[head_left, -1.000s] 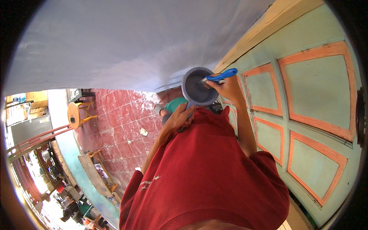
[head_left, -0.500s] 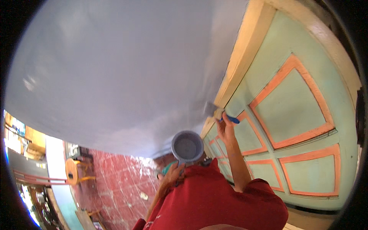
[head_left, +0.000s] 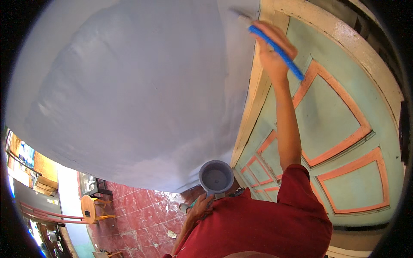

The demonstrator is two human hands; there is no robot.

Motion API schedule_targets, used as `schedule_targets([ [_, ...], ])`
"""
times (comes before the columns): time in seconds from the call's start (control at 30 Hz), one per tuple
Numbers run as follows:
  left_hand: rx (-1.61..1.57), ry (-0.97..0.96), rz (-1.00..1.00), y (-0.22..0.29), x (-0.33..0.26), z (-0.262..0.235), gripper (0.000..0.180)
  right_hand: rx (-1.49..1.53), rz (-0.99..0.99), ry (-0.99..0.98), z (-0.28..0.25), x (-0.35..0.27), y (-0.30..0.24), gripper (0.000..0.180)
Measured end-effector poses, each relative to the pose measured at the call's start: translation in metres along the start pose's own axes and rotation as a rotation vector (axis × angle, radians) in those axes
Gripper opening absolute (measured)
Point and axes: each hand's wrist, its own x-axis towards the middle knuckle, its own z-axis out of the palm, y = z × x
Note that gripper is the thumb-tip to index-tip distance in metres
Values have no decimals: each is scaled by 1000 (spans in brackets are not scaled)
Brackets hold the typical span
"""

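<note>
In my right hand (head_left: pixel 275 49) is a paintbrush (head_left: pixel 275 47) with a blue handle, my fingers closed round it. Its bristles, blurred by motion, are at the grey-blue wall (head_left: pixel 163 77) high up, close beside the cream door frame (head_left: pixel 254 94). My left hand (head_left: pixel 201 207), low in front of my body, grips the handle of a small grey dipper (head_left: pixel 216 177). Greyish paint appears to lie inside the dipper. Whether the bristles touch the wall is hard to tell through the blur.
A pale green door (head_left: pixel 331 103) with orange-trimmed panels stands on the right. Below lies a red tiled floor (head_left: pixel 142 215) with pale splashes. A round-topped wooden stool (head_left: pixel 89 209) and a dark low table (head_left: pixel 101 187) are at the lower left.
My right hand has gone up along the door frame with the paintbrush, from beside the dipper to high on the wall. The dipper stays in my left hand, slightly lower and right in view.
</note>
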Motion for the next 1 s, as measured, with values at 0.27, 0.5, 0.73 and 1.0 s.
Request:
schedule_targets([
  [0.27, -261, -35, -125, -11, 0, -5, 25, 79, 366, -503, -34, -236, -13, 47],
  [0.5, -246, 73, -42, -8, 4, -19, 24, 116, 182, -531, -11, -168, 18, 57],
  [0.73, -329, 64, -141, -10, 10, -33, 22, -115, -83, -122, 3, -61, 2, 38],
  [1.0, -455, -16, -152, -14, 11, -33, 21, 148, 447, -615, -39, -316, 5, 42],
])
